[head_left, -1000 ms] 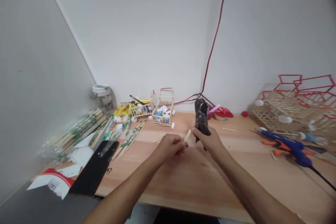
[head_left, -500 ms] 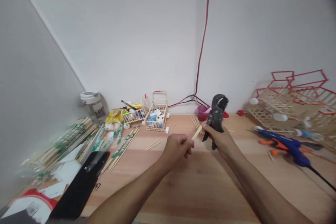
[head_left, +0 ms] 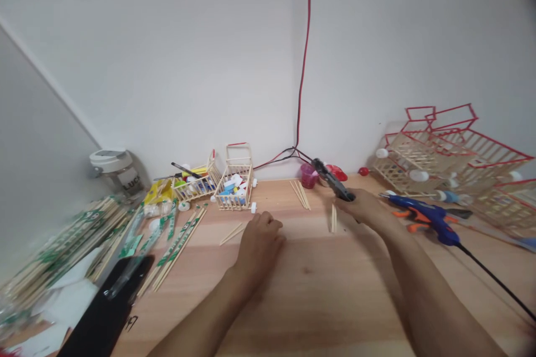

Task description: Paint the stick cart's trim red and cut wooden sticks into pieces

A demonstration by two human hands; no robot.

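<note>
The right hand is wrapping its fingers around a black hand tool; short sticks are showing directly on its near side, whether pinched I cannot tell. The left hand is resting half-curled on the table, its grasp hidden, while two thin sticks are lying just left of it

Workbench lot: tabletop grained in pinkish tan.
The hand tool is finished in dark grey-black; the short sticks are toned pale straw. The glue gun is coloured deep blue, picked out in orange; its cord is finished in black. The slatted carts are railed in red. The stick wrappers are printed in green. The cup is tinted magenta.
</note>
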